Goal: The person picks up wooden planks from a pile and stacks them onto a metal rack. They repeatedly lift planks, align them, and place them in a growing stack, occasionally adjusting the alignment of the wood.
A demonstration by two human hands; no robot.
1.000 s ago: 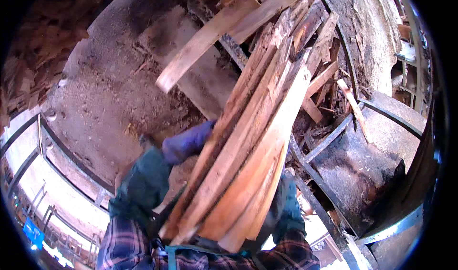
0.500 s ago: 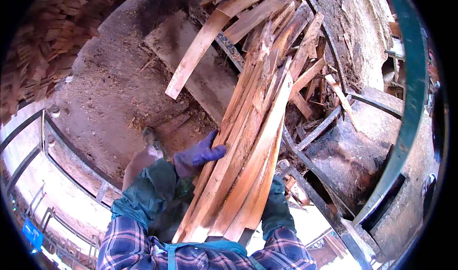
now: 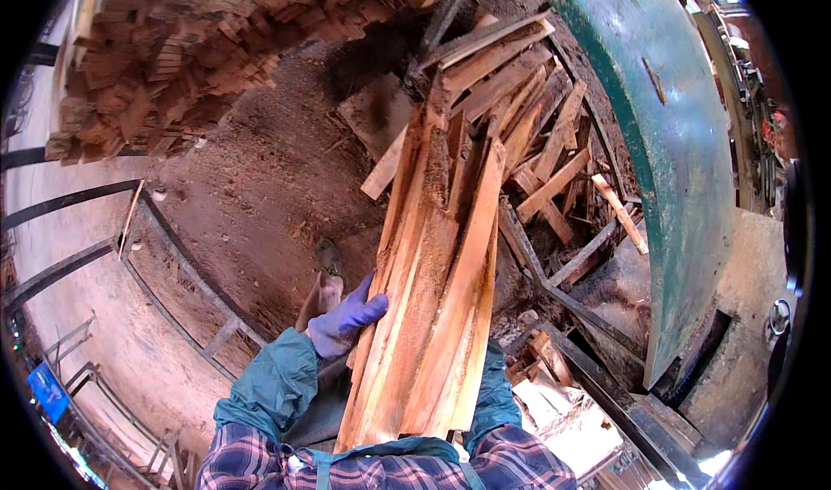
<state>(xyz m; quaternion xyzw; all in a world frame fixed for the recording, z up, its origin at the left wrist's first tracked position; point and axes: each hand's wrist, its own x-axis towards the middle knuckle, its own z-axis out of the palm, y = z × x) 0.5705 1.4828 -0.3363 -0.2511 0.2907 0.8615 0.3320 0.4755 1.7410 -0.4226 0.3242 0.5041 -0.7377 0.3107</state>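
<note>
A bundle of long, rough wooden slats (image 3: 424, 274) lies lengthwise in front of me, its near end against my body. My left hand (image 3: 348, 317), in a purple glove, grips the bundle's left edge, thumb on top and the other fingers hidden beneath. My right forearm, in a green sleeve cover (image 3: 495, 390), goes under the right side of the bundle. The slats hide my right hand and its fingers. Beyond the bundle's far end lies a heap of loose slats (image 3: 563, 135), some crossing each other at angles.
A large stack of cut wood (image 3: 199, 48) rises at the far left. Metal rails (image 3: 186, 265) run along the left. To the right stand a metal frame (image 3: 589, 317) and a big green curved panel (image 3: 684, 144). Dirt and wood debris cover the brown floor (image 3: 268, 178).
The bundle now stands more upright in view, its far end nearer me and more apart from the heap. My view has turned; the green panel and wood stack show larger.
</note>
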